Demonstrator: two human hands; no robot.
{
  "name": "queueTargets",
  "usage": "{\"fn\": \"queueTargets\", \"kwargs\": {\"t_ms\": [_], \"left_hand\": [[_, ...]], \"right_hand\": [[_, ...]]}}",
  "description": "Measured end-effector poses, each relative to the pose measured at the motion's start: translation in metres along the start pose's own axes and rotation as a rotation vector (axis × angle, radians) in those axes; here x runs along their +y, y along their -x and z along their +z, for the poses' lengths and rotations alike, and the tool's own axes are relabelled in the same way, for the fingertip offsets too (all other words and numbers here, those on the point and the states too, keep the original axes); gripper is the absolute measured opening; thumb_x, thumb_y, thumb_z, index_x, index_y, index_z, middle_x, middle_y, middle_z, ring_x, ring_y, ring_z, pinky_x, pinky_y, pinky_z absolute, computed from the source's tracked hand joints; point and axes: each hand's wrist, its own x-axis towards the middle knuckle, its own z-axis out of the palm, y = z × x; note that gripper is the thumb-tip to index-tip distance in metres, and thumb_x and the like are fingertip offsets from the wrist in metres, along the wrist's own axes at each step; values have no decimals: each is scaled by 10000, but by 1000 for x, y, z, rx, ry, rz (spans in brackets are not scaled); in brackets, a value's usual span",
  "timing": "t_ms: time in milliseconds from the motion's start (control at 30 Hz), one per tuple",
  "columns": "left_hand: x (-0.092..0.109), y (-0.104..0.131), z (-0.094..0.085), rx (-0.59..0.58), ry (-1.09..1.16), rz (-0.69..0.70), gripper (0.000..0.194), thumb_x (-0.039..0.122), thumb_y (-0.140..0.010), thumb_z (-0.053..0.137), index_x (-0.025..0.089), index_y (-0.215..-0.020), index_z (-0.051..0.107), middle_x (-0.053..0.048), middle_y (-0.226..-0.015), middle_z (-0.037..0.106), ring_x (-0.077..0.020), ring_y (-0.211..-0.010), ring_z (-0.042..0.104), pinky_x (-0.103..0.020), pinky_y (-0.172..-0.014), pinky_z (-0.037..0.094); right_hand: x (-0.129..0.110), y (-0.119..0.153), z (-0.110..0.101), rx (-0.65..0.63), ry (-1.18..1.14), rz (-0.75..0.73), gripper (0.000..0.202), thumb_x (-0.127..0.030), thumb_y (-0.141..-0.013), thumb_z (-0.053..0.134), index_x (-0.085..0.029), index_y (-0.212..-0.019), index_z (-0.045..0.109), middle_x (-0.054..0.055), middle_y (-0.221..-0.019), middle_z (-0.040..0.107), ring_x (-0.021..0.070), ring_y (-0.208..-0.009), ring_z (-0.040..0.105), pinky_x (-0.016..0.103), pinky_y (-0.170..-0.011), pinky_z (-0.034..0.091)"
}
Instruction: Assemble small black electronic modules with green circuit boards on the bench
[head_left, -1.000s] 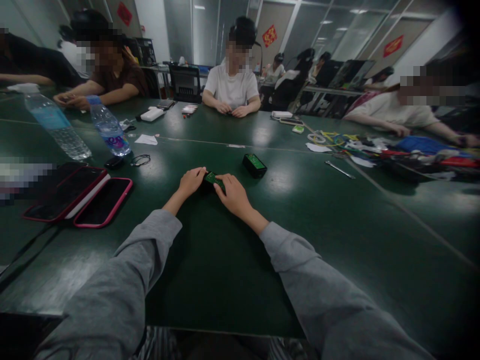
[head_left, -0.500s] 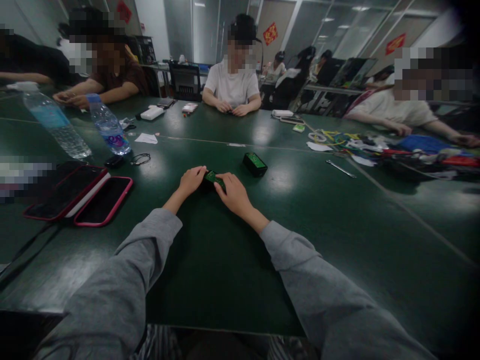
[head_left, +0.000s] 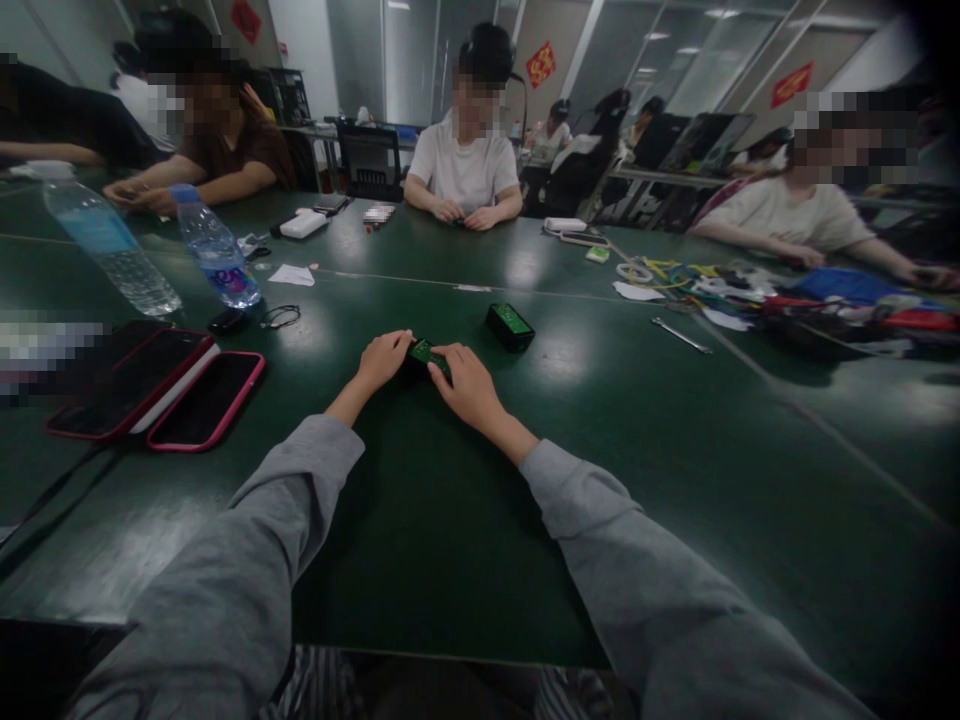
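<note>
Compared with the earlier frames, hardly anything differs: your left hand (head_left: 384, 360) and right hand (head_left: 466, 380) have stayed where they were, and the box (head_left: 424, 352) between them shows no clear shift. Your left fingers are curled over its left end; your right thumb and fingers grip its right end. The box is small and dark, with a green circuit-like face turned up; much of it is hidden under your fingers, and you cannot tell whether it touches the table (head_left: 450, 520). For room, the phone (head_left: 208, 402) lies well left of your left hand, and the loop of cable (head_left: 281, 317) is nearer, left and a little beyond. Between your forearms the dark green tabletop runs back to its near edge. Just beyond your right hand, slightly right, stands the second box (head_left: 511, 326), black-sided and green-topped, apart from your fingers. Farther right, past a stretch of tabletop, lies the wrench (head_left: 681, 335), with the tangled wires (head_left: 825, 300) beyond it.
</note>
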Motion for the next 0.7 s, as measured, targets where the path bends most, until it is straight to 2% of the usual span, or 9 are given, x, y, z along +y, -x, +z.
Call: {"fn": "queueTargets", "kwargs": {"t_ms": [700], "left_hand": [[0, -1, 1, -2, -10, -6, 503, 488, -959, 283, 216, -992, 705, -63, -1034, 714, -223, -971, 628, -341, -858, 449]], "right_hand": [[1, 0, 1, 16, 17, -23, 322, -351, -988, 404, -140, -1182, 550, 126, -1103, 599, 251, -999, 549, 398, -884, 459]]}}
